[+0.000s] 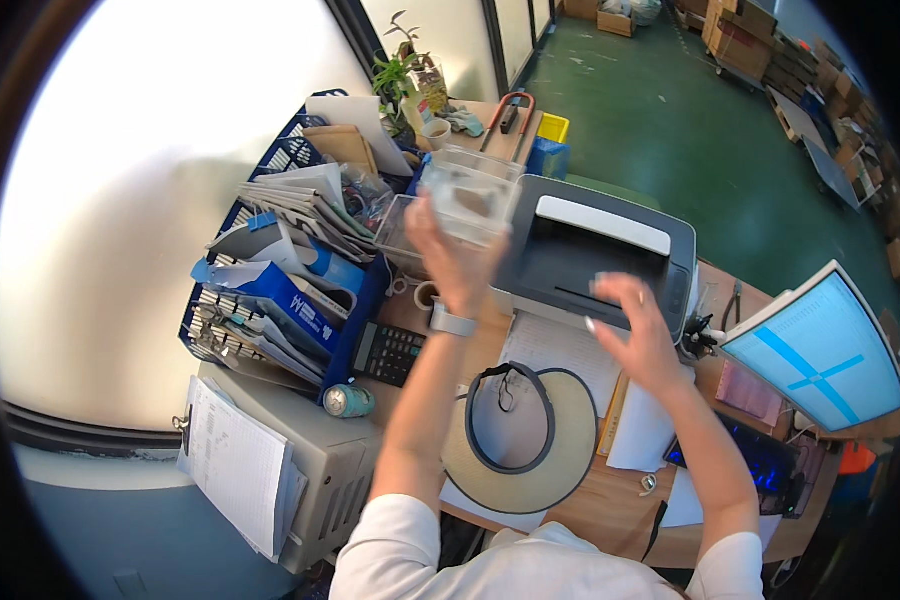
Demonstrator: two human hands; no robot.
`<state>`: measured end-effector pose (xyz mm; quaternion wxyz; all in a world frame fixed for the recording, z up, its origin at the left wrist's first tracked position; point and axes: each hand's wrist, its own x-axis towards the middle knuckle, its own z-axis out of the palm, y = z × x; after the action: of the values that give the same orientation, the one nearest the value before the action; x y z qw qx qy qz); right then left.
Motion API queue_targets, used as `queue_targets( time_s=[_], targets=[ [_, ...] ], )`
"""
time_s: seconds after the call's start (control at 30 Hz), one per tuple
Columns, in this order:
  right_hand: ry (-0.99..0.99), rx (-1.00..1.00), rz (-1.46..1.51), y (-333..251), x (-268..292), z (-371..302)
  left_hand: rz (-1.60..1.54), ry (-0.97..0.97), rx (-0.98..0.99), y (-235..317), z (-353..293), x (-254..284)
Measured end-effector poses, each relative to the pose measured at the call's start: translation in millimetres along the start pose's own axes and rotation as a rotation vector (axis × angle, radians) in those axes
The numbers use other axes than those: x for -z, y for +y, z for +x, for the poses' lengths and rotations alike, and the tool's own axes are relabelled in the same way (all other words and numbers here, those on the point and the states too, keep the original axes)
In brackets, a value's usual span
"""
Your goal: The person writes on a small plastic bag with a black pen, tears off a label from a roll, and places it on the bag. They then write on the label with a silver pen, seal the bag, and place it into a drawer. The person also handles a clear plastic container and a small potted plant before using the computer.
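My left hand [458, 262], with a pale watch on its wrist, reaches out beside the printer. Its fingers and thumb grip the sides of a clear plastic box [467, 203], which is slightly blurred and has something brownish in it. More clear plastic trays lie behind and left of that box. Over the front of the grey and white printer [595, 228] hangs my right hand [638, 335], blurred, with fingers apart and nothing in it. A straw-coloured sun visor [575, 440] rests on the desk between my forearms.
Left of the desk stand a blue file rack [295, 135] full of papers, a calculator [390, 353] and a drinks can [349, 401]. A monitor [820, 345] and keyboard [745, 460] are on the right. Potted plants [398, 75] stand at the back; cardboard boxes [740, 45] line the green floor.
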<state>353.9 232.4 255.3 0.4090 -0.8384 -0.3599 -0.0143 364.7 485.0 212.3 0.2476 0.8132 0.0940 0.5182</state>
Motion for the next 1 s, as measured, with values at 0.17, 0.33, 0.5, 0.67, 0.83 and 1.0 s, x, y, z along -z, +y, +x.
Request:
queue_targets(
  time_s=[0.17, 0.33, 0.5, 0.67, 0.83, 1.0],
  targets=[
    [0.020, 0.190, -0.346, 8, -38, 84, -0.147, -0.062, 0.170, 36, -56, -32],
    [-0.154, 0.142, -0.458, 22, -52, 100, -0.163, -0.087, 0.186, 29, -77, -33],
    [-0.283, 0.165, -0.162, 12, -26, 121, -0.158, -0.120, 0.205, 26, -84, -26],
    [0.392, 0.171, -0.426, 19, 13, 140, -0.145, -0.123, 0.169, 25, -94, -26],
    [0.291, 0.585, -0.582, 1, -28, 115, -0.134, -0.163, 0.191, 24, -97, -20],
    [-0.205, 0.151, -0.302, 13, -60, 105, -0.105, -0.190, 0.179, 31, -92, -15]
  ],
)
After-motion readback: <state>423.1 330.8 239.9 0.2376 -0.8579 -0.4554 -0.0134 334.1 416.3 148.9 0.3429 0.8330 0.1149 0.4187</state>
